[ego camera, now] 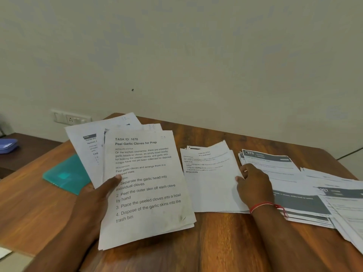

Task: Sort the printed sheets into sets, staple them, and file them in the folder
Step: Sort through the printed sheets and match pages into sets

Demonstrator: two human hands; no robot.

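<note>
Thumb of the left hand (pixel 92 197) clamped a fanned sheaf (pixel 145 189) at lower centre. The right hand (pixel 253 183) lay curled at the right edge of the middle pile (pixel 208 183); grip unclear. Teal folder (pixel 64 175) peeked out left; bare worktop (pixel 216 242) showed along the bottom edge.

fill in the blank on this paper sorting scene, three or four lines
1. The top sheet gripped by the left hand is headed Peel ____ Cloves for Prep.
2. The task ID printed on it is ____.
3. The thread on the wrist of the right hand is ____ in colour.
4. The teal folder lies on a ____ table.

Missing words: Garlic; 1670; red; wooden
</note>
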